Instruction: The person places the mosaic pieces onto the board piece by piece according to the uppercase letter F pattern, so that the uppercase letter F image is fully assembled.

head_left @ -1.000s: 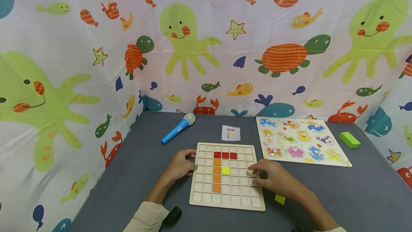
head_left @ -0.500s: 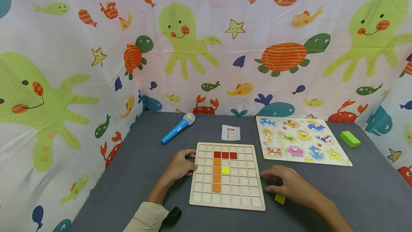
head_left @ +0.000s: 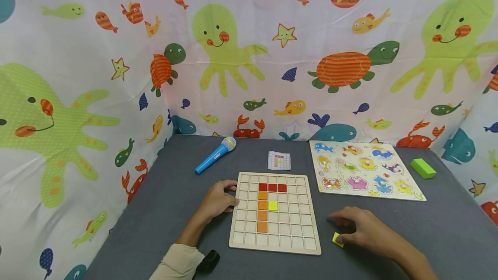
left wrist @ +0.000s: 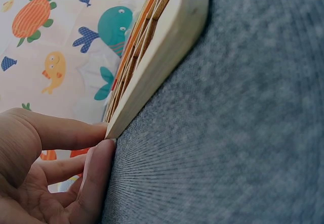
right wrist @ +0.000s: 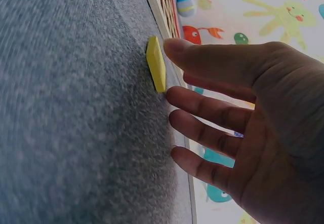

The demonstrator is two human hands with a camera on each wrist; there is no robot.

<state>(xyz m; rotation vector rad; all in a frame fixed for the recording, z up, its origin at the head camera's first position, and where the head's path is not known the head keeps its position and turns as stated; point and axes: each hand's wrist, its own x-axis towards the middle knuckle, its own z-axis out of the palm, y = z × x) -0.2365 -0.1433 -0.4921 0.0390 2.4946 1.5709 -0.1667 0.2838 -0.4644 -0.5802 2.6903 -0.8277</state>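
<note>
A square wooden grid board [head_left: 284, 228] lies on the table with red, orange and yellow tiles in some cells. My left hand [head_left: 218, 200] holds the board's left edge. In the left wrist view, thumb and finger meet at the board's pale rim [left wrist: 167, 46]. To the board's right, my right hand [head_left: 369, 230] reaches over a loose yellow tile [head_left: 336, 241]. Seen from the right wrist, the thumb is beside the yellow tile [right wrist: 156, 64] and the other fingers are spread. Whether the thumb touches the tile I cannot tell.
Beyond the board lies a small printed grid card [head_left: 279, 160]. A blue toy microphone [head_left: 214, 157] is at the back left. At the back right are a sea-animal puzzle board [head_left: 363, 170] and a green block [head_left: 422, 168]. A patterned curtain [head_left: 249, 72] closes off the back.
My right hand has left the right edge of the board and moved right and toward me, to the loose yellow tile. The left hand and the board have stayed in place.
</note>
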